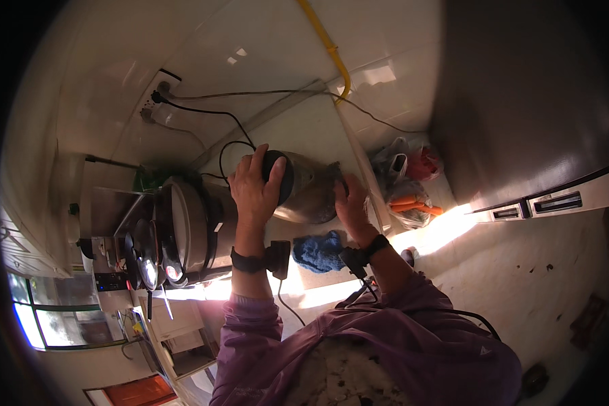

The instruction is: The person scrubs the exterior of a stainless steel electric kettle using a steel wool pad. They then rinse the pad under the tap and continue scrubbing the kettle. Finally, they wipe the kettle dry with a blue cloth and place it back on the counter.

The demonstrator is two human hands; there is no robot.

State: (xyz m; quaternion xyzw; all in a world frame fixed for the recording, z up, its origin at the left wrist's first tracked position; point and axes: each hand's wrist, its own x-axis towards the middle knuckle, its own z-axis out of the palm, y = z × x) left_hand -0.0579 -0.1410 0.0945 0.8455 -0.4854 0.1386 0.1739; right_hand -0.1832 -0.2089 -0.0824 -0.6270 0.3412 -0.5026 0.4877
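Between my two hands is a rounded metal appliance with a dark end, above the pale countertop. I cannot tell its exact kind, or whether it rests on the counter. My left hand grips the dark end, thumb and fingers spread around it. At the opposite end, the fingers of my right hand hold the rim, partly in shadow. Black straps with small boxes are on both wrists. A crumpled blue cloth lies on the counter, nearer my body than the appliance.
Left of my hands stand a large pot-like cooker and pans. Cords run from a wall socket strip. A yellow pipe descends the wall. Plastic bags with carrots sit right, beside a tall dark refrigerator-like cabinet.
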